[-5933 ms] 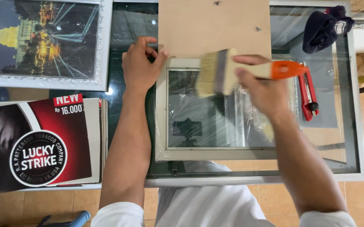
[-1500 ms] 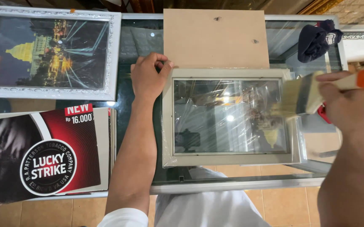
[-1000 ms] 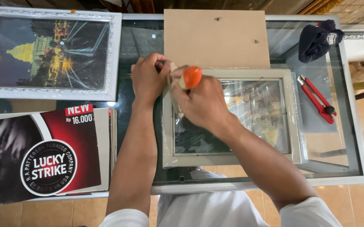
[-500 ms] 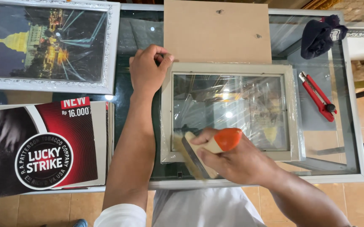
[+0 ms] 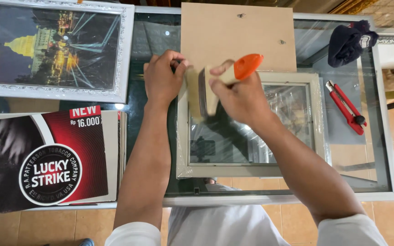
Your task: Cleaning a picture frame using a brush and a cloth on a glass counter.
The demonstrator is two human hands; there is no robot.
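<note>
The right hand (image 5: 240,93) is wrapped firmly around a wide paintbrush (image 5: 215,89), with the orange handle end poking up out of the fist and the pale bristles pointing down and to the left of the grip. The bristles lie over the top left corner of a pale picture frame (image 5: 317,114) that rests flat on the glass table (image 5: 383,150); they seem to touch the frame's edge, though motion blur makes that hard to confirm. Just left of the brush, the left hand (image 5: 163,79) presses with curled fingers on that same corner of the frame, holding nothing else. Above both hands, a brown backing board (image 5: 233,32) lies tucked against the frame's top edge. To the right of the grip, well apart, lies a red utility knife (image 5: 346,107), and beyond it a dark cloth (image 5: 347,43). Far to the left of the hands sits a silver-framed night picture (image 5: 53,50) and a red and black poster (image 5: 46,159).
</note>
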